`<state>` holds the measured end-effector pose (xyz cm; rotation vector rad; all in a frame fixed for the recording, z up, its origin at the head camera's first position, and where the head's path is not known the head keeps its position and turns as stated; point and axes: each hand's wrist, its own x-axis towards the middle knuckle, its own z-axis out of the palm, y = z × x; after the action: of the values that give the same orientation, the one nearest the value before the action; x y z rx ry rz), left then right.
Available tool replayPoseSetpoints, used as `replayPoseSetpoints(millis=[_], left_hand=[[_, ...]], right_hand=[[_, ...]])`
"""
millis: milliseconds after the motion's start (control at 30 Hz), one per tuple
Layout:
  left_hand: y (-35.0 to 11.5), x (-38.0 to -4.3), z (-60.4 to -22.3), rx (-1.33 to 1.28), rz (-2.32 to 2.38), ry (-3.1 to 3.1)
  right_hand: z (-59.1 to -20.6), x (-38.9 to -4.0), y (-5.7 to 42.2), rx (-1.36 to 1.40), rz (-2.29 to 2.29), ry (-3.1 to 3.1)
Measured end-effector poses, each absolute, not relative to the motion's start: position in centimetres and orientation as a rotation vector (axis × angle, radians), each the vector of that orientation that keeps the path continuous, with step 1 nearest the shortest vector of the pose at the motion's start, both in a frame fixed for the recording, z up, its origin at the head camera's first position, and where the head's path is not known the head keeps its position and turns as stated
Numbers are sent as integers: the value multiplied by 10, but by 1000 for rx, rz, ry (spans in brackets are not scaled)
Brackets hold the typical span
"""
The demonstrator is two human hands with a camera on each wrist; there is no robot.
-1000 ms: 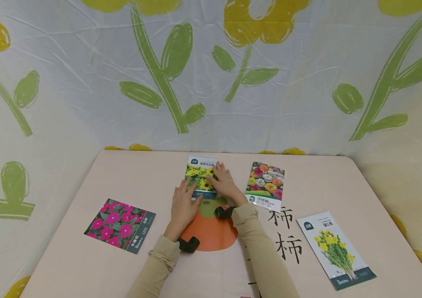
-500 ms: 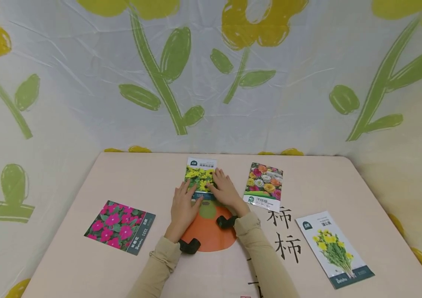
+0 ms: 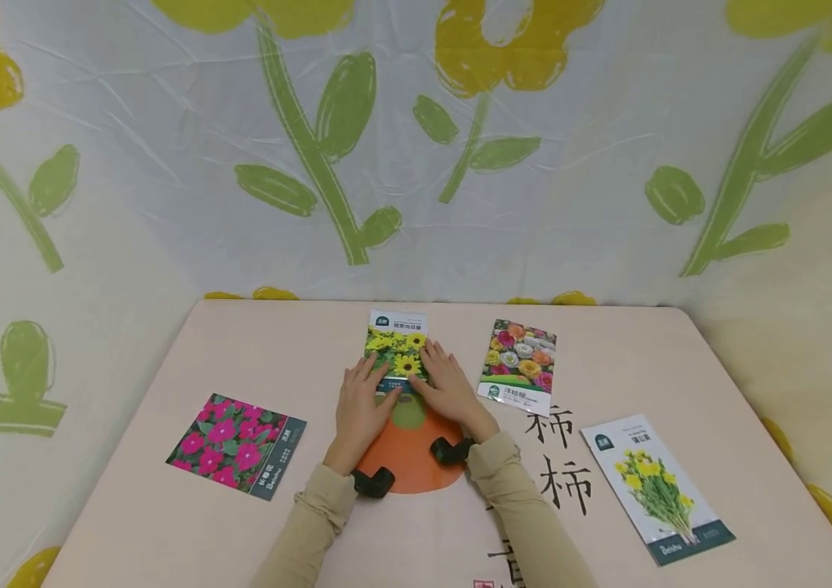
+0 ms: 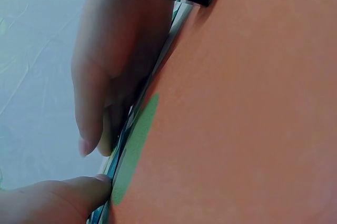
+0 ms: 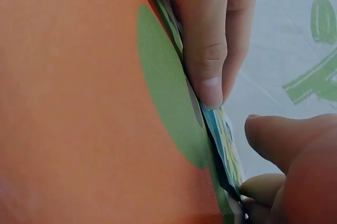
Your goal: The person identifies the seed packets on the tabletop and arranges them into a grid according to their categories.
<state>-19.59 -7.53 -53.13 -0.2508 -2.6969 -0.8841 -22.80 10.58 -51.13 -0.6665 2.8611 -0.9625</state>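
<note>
A seed packet printed with yellow sunflowers [image 3: 396, 324] lies on the table at the far middle, below the back edge. My left hand [image 3: 362, 408] rests on its lower left part, fingers extended over the print. The left thumb [image 5: 210, 84] lies at the packet's bottom edge in the right wrist view. At the lower right side my right hand [image 3: 454, 394] touches the packet with relaxed fingers. In the right wrist view, the right thumb [image 5: 271, 137] stands raised off the packet, while the lower fingers meet its edge. The hands cover part of the packet's sides.
To the left lies a packet with pink flowers [image 3: 228, 445]. A packet with multicoloured blooms [image 3: 520, 359] is right of the hands, and a packet with yellow flowers [image 3: 658, 490] lies nearer right. The pink table [image 3: 144, 539] bears an orange fruit print [image 3: 416, 465] and black characters.
My right hand has slid slightly back toward me along the sunflower packet, uncovering more of its print. The left hand and the other packets have stayed in place.
</note>
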Motion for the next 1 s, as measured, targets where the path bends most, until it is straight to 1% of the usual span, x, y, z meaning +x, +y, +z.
replayPoseSetpoints(millis=[267,400,767,900,1000], left_hand=[[-77,-197,-533,-251,-900,-2668],[-82,-204,-534,-279,-900,-2675],[-97,-235,-538,-479,-712,-2909],[-98,-238,-540,-494,-676,-2940],[-97,-237,-539,-497,-681,-2931]], right_hand=[[-523,-233,109,-694,-875,2891],[-525,-235,110,-688,-869,2889],[-513,-229,106,-681,-892,2889],[-510,-227,105,-661,-894,2894],[-508,-227,106,-646,-988,2869]])
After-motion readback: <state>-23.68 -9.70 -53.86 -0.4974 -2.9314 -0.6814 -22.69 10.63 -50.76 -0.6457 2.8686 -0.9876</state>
